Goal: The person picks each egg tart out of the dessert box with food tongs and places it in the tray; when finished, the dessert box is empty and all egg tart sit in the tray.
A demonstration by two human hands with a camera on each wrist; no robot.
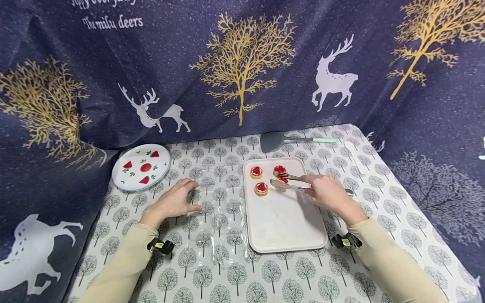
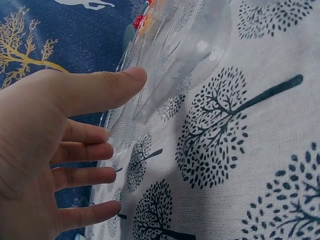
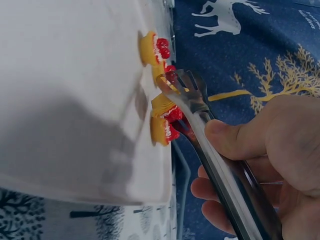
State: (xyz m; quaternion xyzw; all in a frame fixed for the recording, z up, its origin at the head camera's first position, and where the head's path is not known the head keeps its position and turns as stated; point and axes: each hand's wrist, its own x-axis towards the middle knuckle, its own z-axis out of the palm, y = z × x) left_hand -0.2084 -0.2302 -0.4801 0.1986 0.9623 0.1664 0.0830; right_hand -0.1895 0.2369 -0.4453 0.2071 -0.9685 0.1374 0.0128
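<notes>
My right hand (image 1: 327, 191) holds metal tongs (image 3: 220, 165), thumb on one side and fingers on the other. The tongs reach over the upper part of a pale tray (image 1: 284, 227). A red-topped tart (image 3: 164, 106) lies between their tips; whether they squeeze it I cannot tell. Close behind it is another tart (image 1: 279, 168), and two more, a back tart (image 1: 256, 171) and a front tart (image 1: 261, 188), sit at the tray's left. My left hand (image 1: 174, 200), fingers spread, is at the left edge of a clear plastic container (image 1: 217, 248); contact is unclear.
A white plate with watermelon pictures (image 1: 125, 179) lies at the back left. Along the back edge lies a grey spatula (image 1: 273, 141) with a mint handle. A white utensil (image 1: 352, 151) lies at the right. Dark deer-and-tree cloth (image 1: 242, 63) hangs behind the table.
</notes>
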